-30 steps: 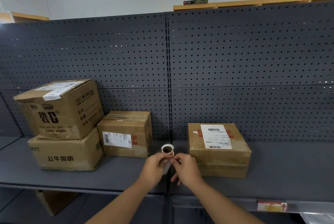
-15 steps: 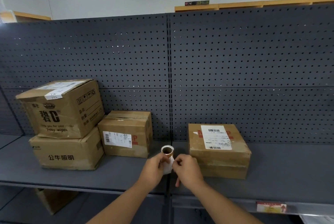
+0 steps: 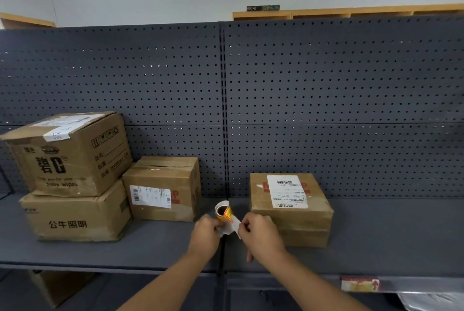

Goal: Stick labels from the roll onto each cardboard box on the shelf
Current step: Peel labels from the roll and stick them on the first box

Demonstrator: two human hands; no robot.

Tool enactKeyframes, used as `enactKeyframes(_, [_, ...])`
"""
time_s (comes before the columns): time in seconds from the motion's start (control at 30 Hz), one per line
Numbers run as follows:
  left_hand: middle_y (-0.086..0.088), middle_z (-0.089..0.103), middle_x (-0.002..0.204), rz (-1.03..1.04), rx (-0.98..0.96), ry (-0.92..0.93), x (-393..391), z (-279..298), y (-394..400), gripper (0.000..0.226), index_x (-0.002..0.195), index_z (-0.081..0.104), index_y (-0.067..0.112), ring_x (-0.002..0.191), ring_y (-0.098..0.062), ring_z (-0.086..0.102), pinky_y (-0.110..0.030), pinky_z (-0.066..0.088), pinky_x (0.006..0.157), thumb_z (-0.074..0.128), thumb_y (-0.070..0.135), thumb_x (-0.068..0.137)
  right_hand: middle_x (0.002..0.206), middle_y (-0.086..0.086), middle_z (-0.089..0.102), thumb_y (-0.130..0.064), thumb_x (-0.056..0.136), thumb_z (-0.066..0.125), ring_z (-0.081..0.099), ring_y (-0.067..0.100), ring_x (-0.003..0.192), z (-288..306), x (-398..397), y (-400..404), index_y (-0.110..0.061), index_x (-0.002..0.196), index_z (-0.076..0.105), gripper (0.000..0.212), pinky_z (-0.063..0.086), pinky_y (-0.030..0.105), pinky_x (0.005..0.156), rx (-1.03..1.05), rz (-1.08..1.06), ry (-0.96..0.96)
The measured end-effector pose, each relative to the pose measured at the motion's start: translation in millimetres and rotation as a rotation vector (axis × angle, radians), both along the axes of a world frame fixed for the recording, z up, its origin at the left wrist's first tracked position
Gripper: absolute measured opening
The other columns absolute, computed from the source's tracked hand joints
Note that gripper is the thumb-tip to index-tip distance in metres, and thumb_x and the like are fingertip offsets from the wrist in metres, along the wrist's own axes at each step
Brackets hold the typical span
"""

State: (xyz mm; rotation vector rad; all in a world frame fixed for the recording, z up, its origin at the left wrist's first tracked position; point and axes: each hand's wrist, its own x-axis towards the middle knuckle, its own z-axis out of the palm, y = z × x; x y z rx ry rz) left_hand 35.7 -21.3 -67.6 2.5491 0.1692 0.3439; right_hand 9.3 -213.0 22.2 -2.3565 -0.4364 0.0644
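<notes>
Label [image 3: 228, 214] now peeled off roll [image 3: 222, 210].

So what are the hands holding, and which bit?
The left hand holds the label roll from below. The right hand pinches the loose end of its white strip in its fingers.

Box labels' [image 3: 287, 191] print illegibly small

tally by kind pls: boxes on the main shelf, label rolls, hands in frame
Cardboard boxes on the shelf: 4 (baby wipes box, box under it, middle box, right box)
Label roll: 1
Hands: 2 (left hand, right hand)
Total: 7
</notes>
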Motion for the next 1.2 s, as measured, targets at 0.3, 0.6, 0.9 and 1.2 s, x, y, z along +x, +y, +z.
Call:
enactKeyframes(0.3, [-0.009,0.060,0.117,0.102,0.018,0.053,1.9,10.6,-2.9,0.029,0.121,0.074,0.018,0.107,-0.026,0.063,-0.028,0.045,0.081,0.057,0.014,0.098,0.068,0.009,0.071,-0.025,0.101,0.055,0.069,0.017,0.043,26.9,-8.0,-23.3,-0.013,0.085,0.059,0.020,0.047,0.027,0.039,0.083,-0.004,-0.024])
enactKeyframes(0.6, [0.015,0.058,0.113,0.003,-0.040,-0.417,-25.7,47.1,-41.1,0.027,0.108,0.074,0.026,0.106,-0.011,0.051,-0.023,0.047,0.089,0.063,0.005,0.093,0.068,0.007,0.072,-0.019,0.096,0.058,0.065,0.021,0.039,27.6,0.2,-32.6,-0.011,0.079,0.063,0.020,0.050,0.035,0.038,0.251,-0.099,-0.078])
enactKeyframes(0.9, [0.004,0.066,0.094,-0.041,-0.735,-0.367,-57.8,98.6,-114.6,0.014,0.102,0.062,0.014,0.086,0.005,0.060,-0.014,0.047,0.073,0.051,0.021,0.107,0.066,-0.002,0.069,-0.031,0.095,0.066,0.063,0.012,0.048,25.2,6.0,-42.6,-0.022,0.081,0.065,0.016,0.056,0.040,0.050,0.316,-0.095,-0.271])
enactKeyframes(1.2, [-0.008,0.071,0.102,-0.074,-1.033,-0.284,-42.0,103.0,-113.9,0.008,0.108,0.065,0.009,0.095,-0.014,0.068,-0.026,0.056,0.083,0.063,0.014,0.101,0.085,-0.012,0.070,-0.019,0.094,0.068,0.065,0.004,0.079,21.5,3.6,-53.5,-0.024,0.105,0.073,0.013,0.058,0.029,0.071,0.207,0.086,-0.364])
